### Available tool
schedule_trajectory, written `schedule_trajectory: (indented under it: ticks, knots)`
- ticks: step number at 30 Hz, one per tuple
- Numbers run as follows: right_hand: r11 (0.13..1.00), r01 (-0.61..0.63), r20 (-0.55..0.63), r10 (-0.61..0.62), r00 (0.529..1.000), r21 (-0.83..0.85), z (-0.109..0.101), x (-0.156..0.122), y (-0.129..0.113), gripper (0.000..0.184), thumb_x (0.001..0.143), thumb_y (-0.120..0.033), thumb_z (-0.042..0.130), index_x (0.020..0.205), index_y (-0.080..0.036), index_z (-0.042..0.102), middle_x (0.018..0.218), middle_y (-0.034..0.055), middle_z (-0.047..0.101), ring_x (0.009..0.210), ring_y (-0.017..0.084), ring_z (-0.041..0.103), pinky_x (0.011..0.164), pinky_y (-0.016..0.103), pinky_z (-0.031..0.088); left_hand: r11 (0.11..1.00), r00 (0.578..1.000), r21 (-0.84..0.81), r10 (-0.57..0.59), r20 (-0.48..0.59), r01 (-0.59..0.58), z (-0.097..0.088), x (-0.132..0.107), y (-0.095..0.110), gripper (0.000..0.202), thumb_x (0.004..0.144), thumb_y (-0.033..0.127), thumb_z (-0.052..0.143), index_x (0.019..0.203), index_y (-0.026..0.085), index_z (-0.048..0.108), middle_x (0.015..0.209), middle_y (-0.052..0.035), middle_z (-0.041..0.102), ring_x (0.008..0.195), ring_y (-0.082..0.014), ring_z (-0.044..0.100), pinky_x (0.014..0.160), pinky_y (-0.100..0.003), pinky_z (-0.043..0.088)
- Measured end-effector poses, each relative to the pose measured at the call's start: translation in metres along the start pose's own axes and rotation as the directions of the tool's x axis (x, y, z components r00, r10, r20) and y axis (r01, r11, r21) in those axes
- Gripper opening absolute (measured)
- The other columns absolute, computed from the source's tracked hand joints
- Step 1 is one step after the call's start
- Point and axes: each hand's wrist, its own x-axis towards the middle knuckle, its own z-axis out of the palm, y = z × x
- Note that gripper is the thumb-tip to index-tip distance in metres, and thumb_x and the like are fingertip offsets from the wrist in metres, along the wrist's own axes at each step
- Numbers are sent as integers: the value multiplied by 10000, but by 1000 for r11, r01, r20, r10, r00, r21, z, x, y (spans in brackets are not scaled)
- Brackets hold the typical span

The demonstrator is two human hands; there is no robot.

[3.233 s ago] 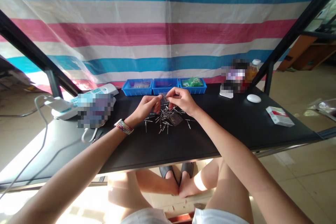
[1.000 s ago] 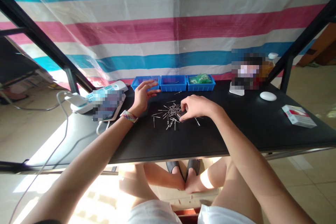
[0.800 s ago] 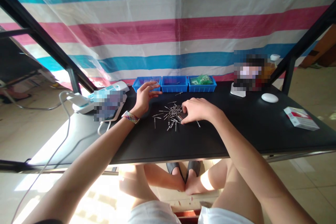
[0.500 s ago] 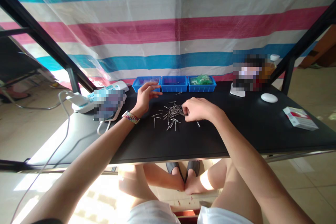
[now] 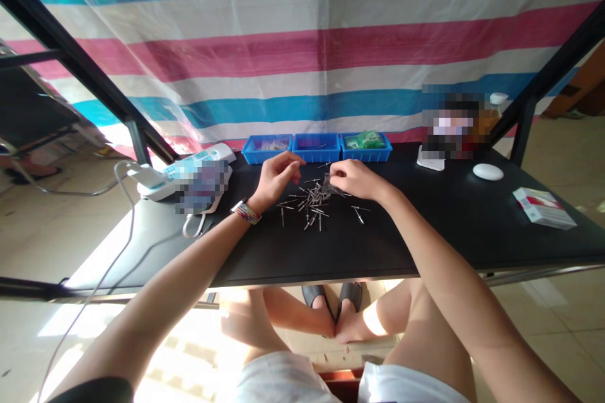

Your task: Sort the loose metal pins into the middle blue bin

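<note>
A loose pile of silver blind rivets (image 5: 314, 198) lies on the black table, with several stray ones around it. My right hand (image 5: 357, 179) is over the pile's right side, fingers pinched on a small clear plastic bag (image 5: 328, 185); what the bag holds is too small to make out. To the left of the pile, my left hand (image 5: 280, 177) hovers with its fingers loosely bent and apart, nothing seen in it. A patterned band circles the left wrist. Behind the hands stand a left blue bin (image 5: 267, 156), a middle blue bin (image 5: 316, 155) and a right blue bin (image 5: 366, 154).
Clear bags lie in the left bin and green bags in the right one. A white power strip (image 5: 155, 184) and a phone (image 5: 203, 186) are at left. On the right are a white stand (image 5: 430, 158), a white oval object (image 5: 488, 172) and a small box (image 5: 543, 208).
My left hand has moved right, nearer the right hand, and its fingers have curled in more. The right hand has risen slightly from the pile, with the clear bag now showing under its fingers.
</note>
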Motion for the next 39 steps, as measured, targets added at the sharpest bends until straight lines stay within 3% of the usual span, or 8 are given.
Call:
schedule_trajectory:
  ticks: [3, 8, 11, 15, 23, 31, 39]
  knots:
    - [958, -10, -31, 20, 999, 288, 8, 5, 3, 150, 838, -289, 517, 720, -202, 549, 675, 0, 630, 577, 137, 540, 562, 267, 366, 998, 985, -51, -20, 170, 29, 9, -4, 6, 353, 908, 458, 774, 1088, 155, 753, 825, -52, 742, 735, -175, 699, 667, -267, 541]
    - [856, -44, 31, 33, 999, 516, 21, 10, 5, 104, 842, -269, 511, 773, -203, 552, 669, -8, 631, 507, 131, 566, 471, 245, 384, 983, 983, -174, -20, 182, 52, 21, -7, 7, 396, 811, 443, 889, 1021, 158, 714, 828, -37, 727, 736, -168, 701, 676, -267, 571]
    - [825, -53, 35, 40, 999, 562, 26, 12, 6, 112, 857, -304, 552, 803, -206, 562, 680, -10, 636, 505, 136, 584, 456, 242, 403, 976, 984, -207, -31, 176, 68, 22, -6, 6, 412, 815, 432, 890, 1060, 161, 698, 832, -31, 719, 741, -162, 705, 673, -259, 579]
    - [804, 24, -71, 23, 997, 594, 30, 16, 8, 207, 794, -363, 726, 872, -210, 611, 717, -18, 638, 547, 149, 605, 468, 249, 437, 977, 989, -203, -39, 142, 68, 18, -3, 5, 490, 821, 450, 878, 1174, 155, 710, 783, -16, 706, 724, -163, 702, 676, -266, 583]
    - [679, 61, -141, 62, 988, 731, 30, 16, 4, 283, 726, -390, 808, 880, -184, 690, 738, -9, 674, 547, 119, 568, 508, 249, 445, 975, 995, -214, -37, 92, 56, 15, -2, 12, 301, 828, 408, 849, 943, 166, 712, 675, 7, 685, 631, -156, 662, 642, -276, 545]
    - [708, 19, -129, 102, 986, 706, 30, 16, 4, 250, 755, -411, 767, 868, -203, 688, 779, 7, 695, 588, 139, 586, 550, 280, 508, 981, 994, -174, -77, 76, 89, 16, -3, 11, 380, 863, 519, 807, 813, 179, 644, 688, -25, 703, 615, -158, 650, 629, -283, 518]
    - [689, 5, -97, 95, 991, 725, 34, 14, 0, 334, 730, -466, 832, 876, -212, 672, 770, -6, 662, 592, 145, 601, 544, 288, 531, 989, 997, -135, -62, 45, 67, 13, -1, 12, 328, 879, 439, 790, 740, 179, 645, 649, -14, 684, 621, -155, 627, 648, -283, 501]
